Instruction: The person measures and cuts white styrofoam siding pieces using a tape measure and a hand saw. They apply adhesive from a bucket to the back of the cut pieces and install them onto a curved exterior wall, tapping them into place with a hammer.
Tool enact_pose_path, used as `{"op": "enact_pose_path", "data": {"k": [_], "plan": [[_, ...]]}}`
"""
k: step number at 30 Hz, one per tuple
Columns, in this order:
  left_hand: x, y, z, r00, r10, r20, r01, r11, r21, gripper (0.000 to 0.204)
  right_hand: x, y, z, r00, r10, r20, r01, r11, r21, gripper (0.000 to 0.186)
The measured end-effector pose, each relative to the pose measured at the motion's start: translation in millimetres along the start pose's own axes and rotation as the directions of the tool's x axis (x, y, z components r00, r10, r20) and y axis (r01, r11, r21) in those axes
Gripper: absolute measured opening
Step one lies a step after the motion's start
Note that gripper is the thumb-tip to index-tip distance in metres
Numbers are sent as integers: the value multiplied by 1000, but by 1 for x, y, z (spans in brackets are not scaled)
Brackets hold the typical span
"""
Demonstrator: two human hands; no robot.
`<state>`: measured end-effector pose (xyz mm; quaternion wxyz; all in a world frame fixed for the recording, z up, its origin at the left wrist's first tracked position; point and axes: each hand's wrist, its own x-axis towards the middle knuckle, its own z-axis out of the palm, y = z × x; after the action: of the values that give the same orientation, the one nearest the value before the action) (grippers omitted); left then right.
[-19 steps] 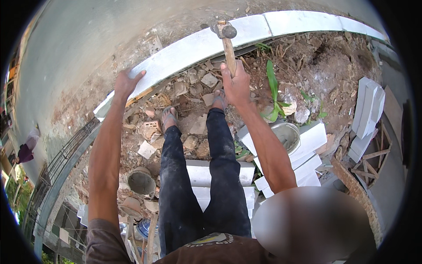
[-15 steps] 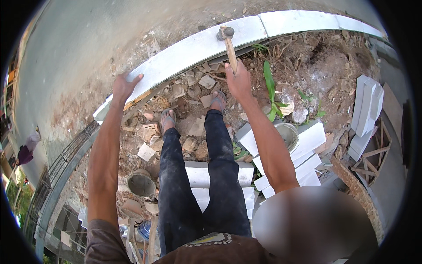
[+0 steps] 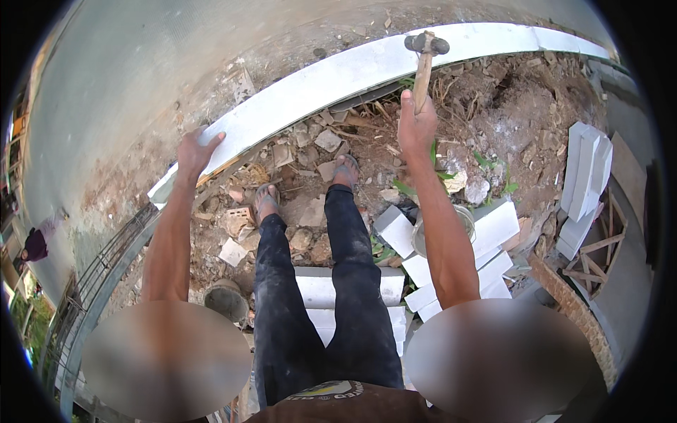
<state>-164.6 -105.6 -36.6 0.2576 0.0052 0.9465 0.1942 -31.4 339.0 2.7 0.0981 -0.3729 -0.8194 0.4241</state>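
A row of long white lightweight blocks (image 3: 310,80) runs along the base of a grey wall. At the row's left end my left hand (image 3: 195,154) grips a block, thumb stretched over its top and the other fingers partly hidden at the far side. My right hand (image 3: 417,128) is closed round the wooden handle of a hammer (image 3: 423,76). Its dark double-faced head lies over the row, in front of the joint between two blocks. Whether the head touches the surface I cannot tell.
Rubble and soil (image 3: 303,204) surround my feet. Loose white blocks (image 3: 493,225) and a round bucket (image 3: 463,220), partly behind my right forearm, lie at right. More blocks (image 3: 589,169) stand farther right. A mortar-stained bucket (image 3: 227,302) sits left of my legs. Metal rebar (image 3: 99,247) lies at left.
My right hand has carried the hammer to the right along the row, from the left block to the joint. My left hand keeps its hold on the block end.
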Motion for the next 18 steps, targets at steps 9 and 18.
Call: {"op": "enact_pose_path", "data": {"k": [9,18], "plan": [[2,5,4,1000,-9,-15,9,1000,1,72,75,46,-18,973,230,22,-229,972,-63,41],[1,9,1,996,-57,69,62,996,-63,76,26,55,-6,985,0,174,42,969,-243,38]]}}
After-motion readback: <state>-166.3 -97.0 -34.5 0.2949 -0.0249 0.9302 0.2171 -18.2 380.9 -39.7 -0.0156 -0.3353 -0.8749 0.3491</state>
